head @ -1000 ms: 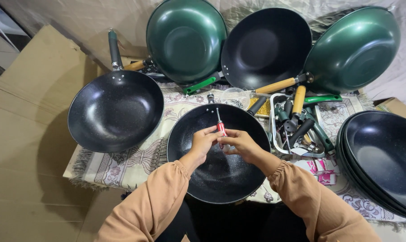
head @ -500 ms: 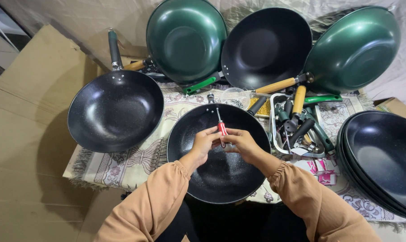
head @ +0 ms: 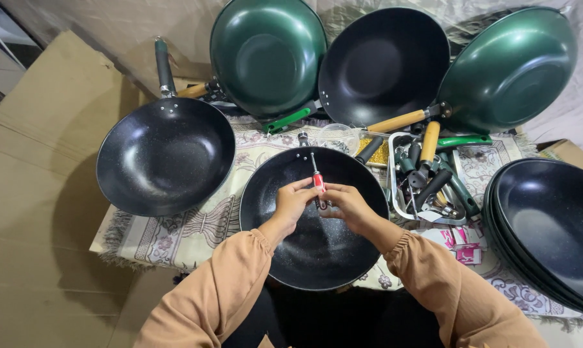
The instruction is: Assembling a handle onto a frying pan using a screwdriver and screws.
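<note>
Both hands, left hand (head: 296,200) and right hand (head: 344,203), stay closed around the red-handled screwdriver (head: 316,178) over the black wok (head: 317,251); nothing has visibly shifted.

Two green woks (head: 269,58) stand far, a third far right; three single black woks (head: 166,158) (one under the hands), one black stack (head: 549,225) at right, one screwdriver (head: 316,175), one tray (head: 394,193).
</note>
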